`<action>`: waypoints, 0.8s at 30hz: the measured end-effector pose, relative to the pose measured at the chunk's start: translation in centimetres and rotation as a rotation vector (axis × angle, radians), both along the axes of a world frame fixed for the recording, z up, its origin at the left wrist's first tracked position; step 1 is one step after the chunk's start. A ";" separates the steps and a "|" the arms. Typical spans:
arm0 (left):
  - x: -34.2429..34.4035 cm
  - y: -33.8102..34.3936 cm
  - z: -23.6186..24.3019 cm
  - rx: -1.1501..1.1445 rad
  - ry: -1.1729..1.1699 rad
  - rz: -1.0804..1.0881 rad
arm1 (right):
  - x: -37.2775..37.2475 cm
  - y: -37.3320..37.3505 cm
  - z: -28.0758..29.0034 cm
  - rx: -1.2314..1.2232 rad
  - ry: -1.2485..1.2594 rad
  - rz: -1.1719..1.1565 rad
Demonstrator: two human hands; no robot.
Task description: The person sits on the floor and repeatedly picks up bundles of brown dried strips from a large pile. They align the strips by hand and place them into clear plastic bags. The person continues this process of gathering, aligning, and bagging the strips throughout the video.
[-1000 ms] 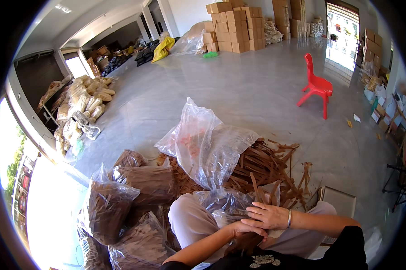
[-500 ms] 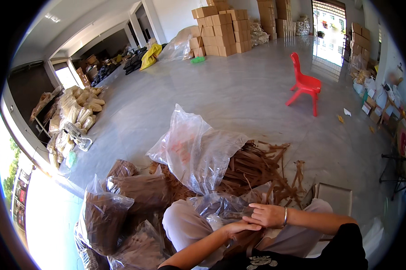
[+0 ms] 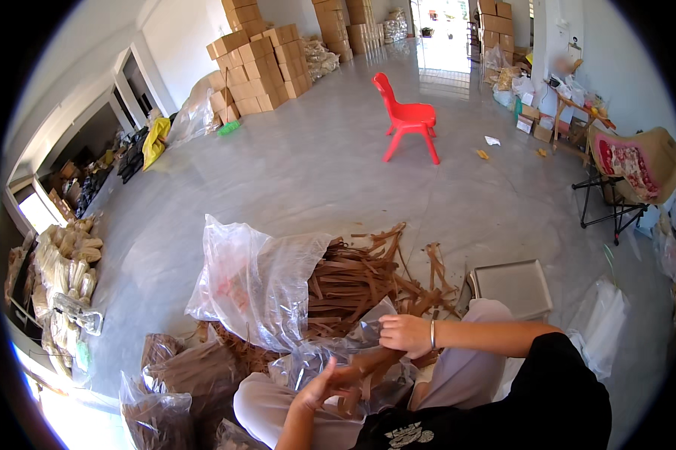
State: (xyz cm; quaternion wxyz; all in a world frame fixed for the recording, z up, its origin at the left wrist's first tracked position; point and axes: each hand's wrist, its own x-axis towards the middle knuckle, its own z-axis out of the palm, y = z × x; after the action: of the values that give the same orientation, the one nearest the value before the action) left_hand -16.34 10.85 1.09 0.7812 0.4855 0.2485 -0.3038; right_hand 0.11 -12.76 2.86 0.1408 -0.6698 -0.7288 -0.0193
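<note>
My right hand [image 3: 407, 334], with a bangle on its wrist, is closed around one end of a bundle of flat brown strips [image 3: 374, 365] above my lap. Against the bundle's other end rests my left hand [image 3: 327, 384], its thumb raised apart from the fingers, which reach along the strips. Beneath both hands, clear plastic [image 3: 390, 394] lies across my lap. Just ahead of my knees, a heap of loose brown strips [image 3: 345, 289] spreads on the floor, partly under a large clear plastic bag [image 3: 251, 281].
Clear bags packed with brown strips [image 3: 191, 375] stand by my left knee. A shallow metal tray [image 3: 512, 289] lies beyond my right knee, near white plastic bags [image 3: 600, 326]. Farther off are a red chair [image 3: 409, 116], a folding chair [image 3: 630, 169] and stacked cartons [image 3: 255, 75].
The view has turned to the right. My hands, together before, have come apart: the right is farther forward on the strips, the left lower with its thumb raised. The bundle now shows between them.
</note>
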 end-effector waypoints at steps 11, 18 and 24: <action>-0.5 -0.7 -3.3 0.000 -0.204 0.747 | 0.4 0.5 -0.6 -0.097 0.193 -0.321; 0.0 -0.9 -4.9 0.010 -0.242 0.892 | 0.6 0.8 -2.0 -0.113 0.207 -0.247; 1.9 -2.3 -1.2 0.076 -0.248 0.951 | 0.6 0.6 -1.8 -0.157 0.300 -0.346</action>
State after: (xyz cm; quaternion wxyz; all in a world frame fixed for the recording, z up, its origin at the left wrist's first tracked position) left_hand -14.43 8.60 -0.07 0.8387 0.3791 0.3585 0.1561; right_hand 0.73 -12.14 1.05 0.1895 -0.7889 -0.5734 0.1134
